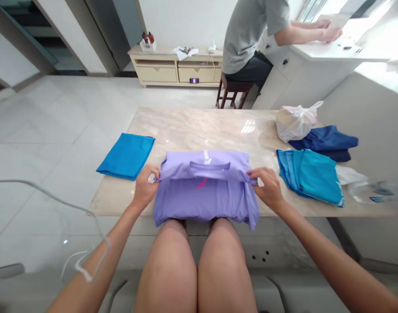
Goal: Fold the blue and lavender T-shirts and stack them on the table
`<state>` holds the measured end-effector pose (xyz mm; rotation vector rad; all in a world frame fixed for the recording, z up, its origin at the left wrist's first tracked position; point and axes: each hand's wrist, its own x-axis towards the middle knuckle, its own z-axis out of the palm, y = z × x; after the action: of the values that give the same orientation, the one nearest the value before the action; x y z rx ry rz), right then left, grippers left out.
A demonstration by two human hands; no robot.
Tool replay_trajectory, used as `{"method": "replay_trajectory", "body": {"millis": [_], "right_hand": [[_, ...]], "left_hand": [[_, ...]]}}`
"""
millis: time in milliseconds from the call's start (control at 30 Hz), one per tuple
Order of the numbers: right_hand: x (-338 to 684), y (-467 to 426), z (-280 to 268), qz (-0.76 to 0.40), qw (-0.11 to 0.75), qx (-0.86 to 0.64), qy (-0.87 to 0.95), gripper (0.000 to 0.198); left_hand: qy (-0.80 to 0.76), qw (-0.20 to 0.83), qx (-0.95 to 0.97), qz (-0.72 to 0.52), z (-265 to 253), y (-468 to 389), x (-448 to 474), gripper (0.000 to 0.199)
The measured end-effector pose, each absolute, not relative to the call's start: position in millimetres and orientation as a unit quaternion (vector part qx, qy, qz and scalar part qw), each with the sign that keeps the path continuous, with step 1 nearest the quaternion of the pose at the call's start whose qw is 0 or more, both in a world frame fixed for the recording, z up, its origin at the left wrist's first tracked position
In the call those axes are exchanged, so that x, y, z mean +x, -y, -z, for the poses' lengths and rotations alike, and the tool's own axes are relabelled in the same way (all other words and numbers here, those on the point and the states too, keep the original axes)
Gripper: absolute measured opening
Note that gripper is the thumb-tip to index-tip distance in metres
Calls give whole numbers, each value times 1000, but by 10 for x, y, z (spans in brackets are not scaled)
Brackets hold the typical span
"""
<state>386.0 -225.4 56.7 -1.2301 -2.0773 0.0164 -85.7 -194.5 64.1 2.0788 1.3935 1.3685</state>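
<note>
A lavender T-shirt point(199, 200) lies across the near edge of the marble-topped table point(192, 124), its lower part hanging toward my knees. The collar part is folded over, with the neckline facing up in the middle. At the shirt's left side my left hand point(147, 182) pinches the fabric between thumb and fingers. My right hand point(266, 184) pinches the matching spot on the right side. Between them the folded edge is stretched and slightly lifted. White print shows near the far edge, and a pink mark sits below the collar.
A folded blue cloth point(125, 156) lies on the table's left. Folded teal garments point(311, 174), a navy garment point(329, 141), a white plastic bag point(296, 121) and a clear plastic bottle point(375, 191) occupy the right. Beyond, a person point(251, 39) sits on a stool point(233, 89).
</note>
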Motion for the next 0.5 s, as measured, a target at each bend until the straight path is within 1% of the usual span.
{"method": "replay_trajectory", "body": {"millis": [67,100,133,200,267,300,367,433,467,500], "right_hand": [[3973,2745,-404,-59,265,-451,850,24],[4023,2952,-365,-75,239,-458,853,26],[4058,3138,-357,-86,232,-476,844,25],[4051,3475,-442,-105,256,-538,796,25],[3900,3818,-630,-136,316,-609,715,28],[3765,4007,-743,-161,348,-637,669,33],[3398,4422,-953,-231,393,-662,596,43],[2973,4863,-1083,-284,414,-645,576,51],[2772,5078,-1108,-286,414,-643,577,56],[2595,5281,-1108,-249,418,-662,570,65]], "left_hand": [[-512,194,734,-401,-552,2423,-1026,14],[-543,205,718,-384,-556,2634,-1078,14],[-575,221,694,-373,-593,2831,-1102,17],[-620,272,637,-369,-751,3211,-1047,25],[-628,325,599,-376,-966,3604,-870,34],[-624,339,592,-381,-1070,3811,-752,39],[-624,322,594,-392,-1231,4240,-508,49],[-638,259,611,-391,-1302,4670,-320,54],[-643,219,627,-382,-1306,4876,-261,57],[-643,179,647,-367,-1293,5073,-228,61]]}}
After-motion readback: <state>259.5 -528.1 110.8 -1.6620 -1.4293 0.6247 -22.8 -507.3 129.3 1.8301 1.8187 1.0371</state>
